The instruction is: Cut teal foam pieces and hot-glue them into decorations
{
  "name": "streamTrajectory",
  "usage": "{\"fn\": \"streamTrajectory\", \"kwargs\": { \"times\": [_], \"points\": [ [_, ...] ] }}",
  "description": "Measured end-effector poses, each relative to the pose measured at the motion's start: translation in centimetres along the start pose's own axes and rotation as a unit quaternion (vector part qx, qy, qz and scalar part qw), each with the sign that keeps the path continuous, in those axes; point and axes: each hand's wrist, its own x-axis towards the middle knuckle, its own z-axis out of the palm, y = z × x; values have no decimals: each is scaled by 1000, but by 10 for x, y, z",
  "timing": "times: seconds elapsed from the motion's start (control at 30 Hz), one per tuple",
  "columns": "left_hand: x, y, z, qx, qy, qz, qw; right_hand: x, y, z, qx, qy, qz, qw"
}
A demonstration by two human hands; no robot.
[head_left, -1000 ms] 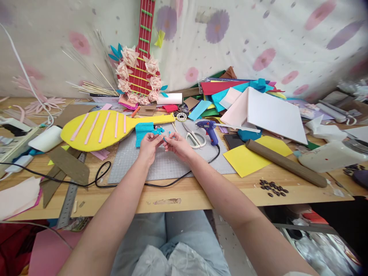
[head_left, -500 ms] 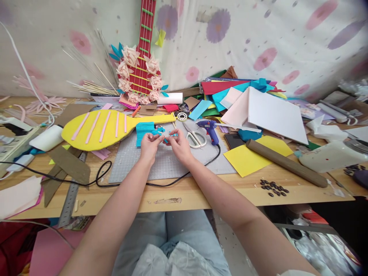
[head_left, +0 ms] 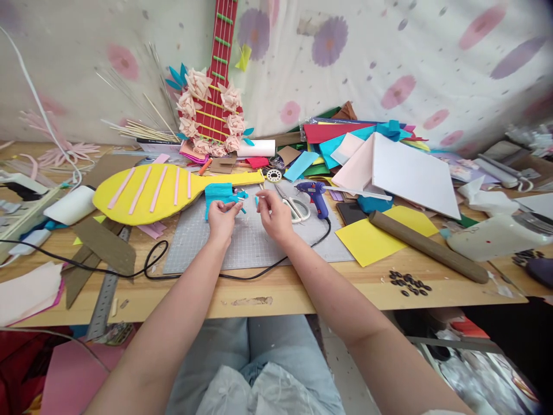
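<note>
Two hands: left (head_left: 222, 218) and right (head_left: 275, 213) each pinch one small teal scrap (head_left: 239, 196); one scissors (head_left: 292, 206).

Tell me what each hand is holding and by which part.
The left hand pinches a small teal piece at its near end. The right hand pinches another tiny teal bit between its fingers; where exactly is too small to tell.

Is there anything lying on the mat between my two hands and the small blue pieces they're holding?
Nothing visible. The left hand and right hand each already pinch a small blue piece over the grey mat. The scissors and glue gun lie off to the right.
</note>
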Motion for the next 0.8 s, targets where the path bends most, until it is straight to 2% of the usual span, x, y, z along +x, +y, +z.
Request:
{"fn": "streamTrajectory", "kwargs": {
  "times": [0.07,0.13,0.2,0.27,0.37,0.47,0.57,0.7,0.8],
  "points": [
    [0,1,1,-10,0,-16,1000,4,9,2,50,32,64,996],
    [-1,1,1,-20,-5,-26,999,8,17,7,129,34,104,986],
    [-1,1,2,-27,-13,-32,999,10,22,14,209,0,121,970],
    [-2,1,3,-31,-20,-36,999,9,23,22,242,-61,121,961],
    [-2,0,3,-36,-25,-38,998,3,18,29,167,-108,67,978],
    [-3,0,4,-38,-30,-28,998,-2,10,27,12,-71,-5,997],
    [-2,-1,4,-44,-24,-15,999,-4,4,22,-91,-37,-49,994],
    [-1,-1,3,-53,6,-18,998,-5,0,19,-97,-7,-86,992],
    [0,0,1,-48,14,-25,998,-3,2,19,-61,8,-31,998]
  ]
}}
